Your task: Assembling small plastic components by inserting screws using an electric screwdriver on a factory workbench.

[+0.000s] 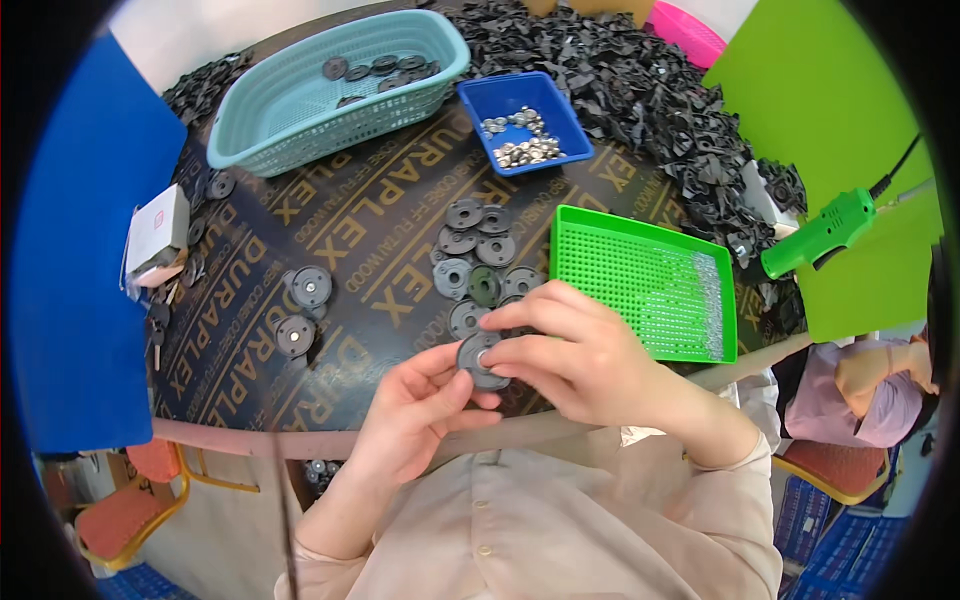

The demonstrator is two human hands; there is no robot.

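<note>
Close to the table's near edge, my left hand (418,408) pinches a round black plastic disc (474,374) between thumb and fingers. The fingertips of my right hand (585,355) press together over the middle of that disc, where a bit of silver metal shows. They hide whatever small piece they may hold. Just beyond my hands lies a cluster of similar loose discs (483,285), some overlapping. Further left, a few discs with metal centres (311,287) lie in a small group.
A green perforated tray (610,290) with small silver pieces sits right. Behind are a blue tray (480,100) of metal parts and a pale-blue basket (290,150) with discs. Black parts (610,80) heap along the back. A green power screwdriver (825,235) hangs right; a white box (158,232) stands left.
</note>
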